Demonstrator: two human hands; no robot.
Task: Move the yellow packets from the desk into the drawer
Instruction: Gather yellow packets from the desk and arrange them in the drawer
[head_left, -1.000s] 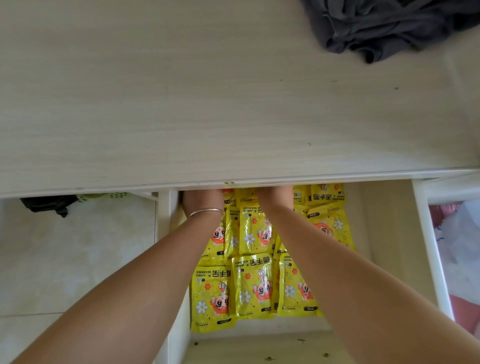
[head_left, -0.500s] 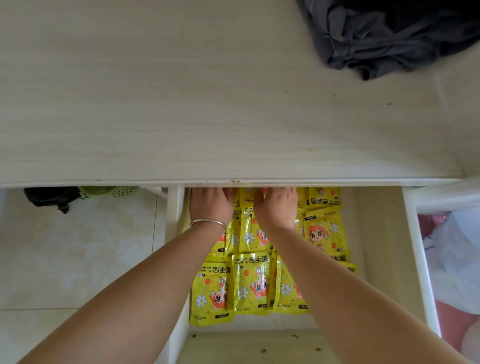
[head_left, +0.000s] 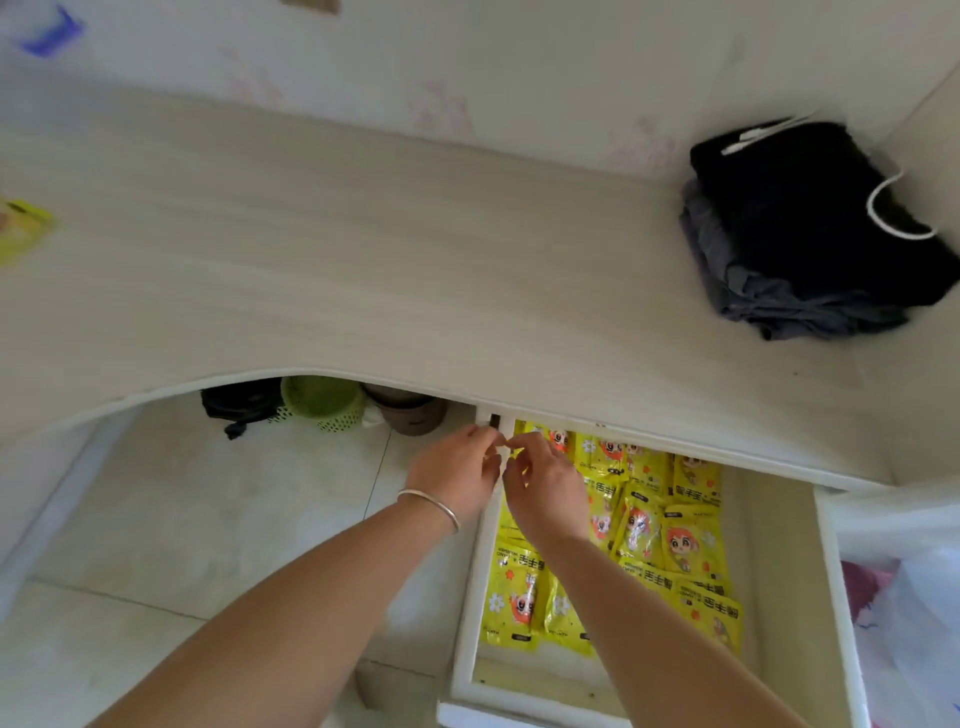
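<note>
Many yellow packets (head_left: 639, 535) already lie flat in the open drawer (head_left: 774, 571) below us, and both our hands hover at its far-left corner, left hand (head_left: 454, 475) and right hand (head_left: 545, 488) fingertip to fingertip with fingers loosely curled; whether they pinch anything we cannot tell. Beyond them, on the desk (head_left: 363, 260), one more yellow packet (head_left: 21, 228) sits blurred at the far-left edge, well apart from the drawer, so we judge the left hand nearer for the next reach, though its long axis is unclear.
</note>
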